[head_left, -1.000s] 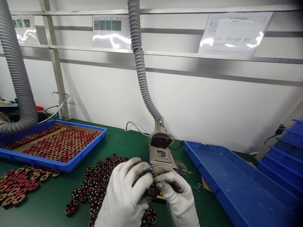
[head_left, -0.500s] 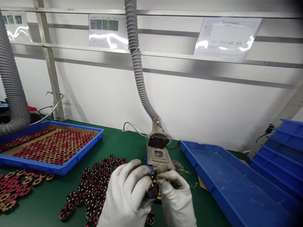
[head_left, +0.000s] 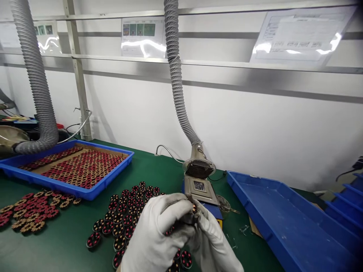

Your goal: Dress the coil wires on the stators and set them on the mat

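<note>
My left hand (head_left: 163,228), in a white glove, has its fingers wrapped round a small dark round part (head_left: 189,217) with copper-coloured segments. My gloved right hand (head_left: 211,236) pinches at the same part from the right; its fingertips look dirty. Both hands meet just in front of a metal-topped device (head_left: 200,189) under the hose's funnel. Left of my hands, many black-rimmed round parts (head_left: 121,215) with red or tan segments lie on the green table. The fingers hide much of the held part.
A blue tray (head_left: 98,190) of red and tan rings stands at left, with loose rings (head_left: 31,211) before it. An empty blue tray (head_left: 283,223) lies at right beside stacked blue trays (head_left: 346,204). A grey hose (head_left: 177,75) hangs centrally.
The view has turned a little to the left, so the scene sits further right. My hands have drawn closer together round the part, and my right fingers have shifted on it.
</note>
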Action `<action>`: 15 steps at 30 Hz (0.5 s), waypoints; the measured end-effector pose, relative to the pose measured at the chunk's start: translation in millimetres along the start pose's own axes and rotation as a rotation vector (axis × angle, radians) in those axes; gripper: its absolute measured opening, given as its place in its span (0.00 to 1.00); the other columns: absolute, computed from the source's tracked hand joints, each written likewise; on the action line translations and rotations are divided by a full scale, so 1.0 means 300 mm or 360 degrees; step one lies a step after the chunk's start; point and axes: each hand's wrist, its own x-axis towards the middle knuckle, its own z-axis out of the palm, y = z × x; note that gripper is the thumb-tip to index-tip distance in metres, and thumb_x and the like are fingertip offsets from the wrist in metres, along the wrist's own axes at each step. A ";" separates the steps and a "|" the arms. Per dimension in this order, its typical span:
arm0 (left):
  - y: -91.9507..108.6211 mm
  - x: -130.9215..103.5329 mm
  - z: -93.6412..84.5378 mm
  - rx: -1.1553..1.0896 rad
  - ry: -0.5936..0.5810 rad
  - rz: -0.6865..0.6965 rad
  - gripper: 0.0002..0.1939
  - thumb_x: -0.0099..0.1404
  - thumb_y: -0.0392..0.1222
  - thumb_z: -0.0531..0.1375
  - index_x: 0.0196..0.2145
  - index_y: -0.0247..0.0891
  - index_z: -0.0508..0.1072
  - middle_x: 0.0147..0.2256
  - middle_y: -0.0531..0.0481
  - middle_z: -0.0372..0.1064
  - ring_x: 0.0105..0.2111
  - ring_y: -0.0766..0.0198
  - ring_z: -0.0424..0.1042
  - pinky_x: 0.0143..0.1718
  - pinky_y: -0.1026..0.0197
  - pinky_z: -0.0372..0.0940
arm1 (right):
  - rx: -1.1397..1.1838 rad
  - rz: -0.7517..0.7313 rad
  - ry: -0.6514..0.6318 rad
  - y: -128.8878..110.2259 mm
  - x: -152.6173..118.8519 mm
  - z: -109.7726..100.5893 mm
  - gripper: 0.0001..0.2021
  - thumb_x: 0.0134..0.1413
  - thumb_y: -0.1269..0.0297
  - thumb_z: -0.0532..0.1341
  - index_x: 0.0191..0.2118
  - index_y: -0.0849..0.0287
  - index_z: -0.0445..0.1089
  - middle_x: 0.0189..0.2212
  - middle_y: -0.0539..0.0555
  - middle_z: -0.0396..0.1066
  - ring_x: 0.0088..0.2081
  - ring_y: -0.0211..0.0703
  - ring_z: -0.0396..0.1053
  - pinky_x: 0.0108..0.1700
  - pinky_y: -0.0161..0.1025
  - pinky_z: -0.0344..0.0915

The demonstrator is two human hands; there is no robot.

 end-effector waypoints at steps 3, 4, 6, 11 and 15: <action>-0.015 0.013 -0.015 -0.0349 -0.0044 -0.0110 0.14 0.61 0.34 0.56 0.45 0.43 0.69 0.43 0.48 0.68 0.42 0.61 0.68 0.44 0.61 0.64 | 0.0021 0.0059 0.0056 -0.002 0.000 -0.001 0.17 0.37 0.61 0.70 0.38 0.54 0.73 0.38 0.55 0.74 0.41 0.48 0.71 0.42 0.43 0.69; -0.020 0.016 -0.017 -0.0465 -0.0037 -0.0193 0.12 0.61 0.34 0.55 0.42 0.42 0.71 0.42 0.48 0.69 0.41 0.60 0.68 0.44 0.60 0.64 | 0.0034 0.0075 0.0079 0.000 0.001 0.000 0.17 0.37 0.63 0.71 0.38 0.55 0.73 0.39 0.55 0.74 0.40 0.48 0.71 0.42 0.43 0.68; -0.026 0.019 -0.020 -0.0697 0.0013 -0.0351 0.10 0.58 0.35 0.55 0.35 0.40 0.74 0.37 0.47 0.71 0.40 0.58 0.68 0.44 0.60 0.64 | 0.0048 0.0106 0.0102 0.006 0.002 0.002 0.17 0.36 0.65 0.71 0.38 0.56 0.73 0.38 0.54 0.75 0.40 0.47 0.72 0.44 0.43 0.67; -0.018 0.013 -0.044 -0.0892 0.0281 -0.0796 0.08 0.63 0.36 0.54 0.33 0.42 0.73 0.37 0.52 0.71 0.40 0.63 0.68 0.43 0.67 0.63 | 0.0120 0.0155 0.0018 0.018 0.006 -0.021 0.16 0.35 0.63 0.71 0.36 0.56 0.75 0.35 0.54 0.76 0.40 0.46 0.71 0.45 0.44 0.66; 0.000 0.024 -0.057 -0.0771 -0.0145 -0.0713 0.23 0.50 0.29 0.64 0.43 0.48 0.72 0.48 0.54 0.66 0.48 0.63 0.64 0.51 0.68 0.58 | 0.0401 0.0326 -0.0125 0.032 0.008 -0.048 0.12 0.42 0.61 0.68 0.37 0.53 0.74 0.35 0.50 0.76 0.31 0.38 0.72 0.43 0.41 0.68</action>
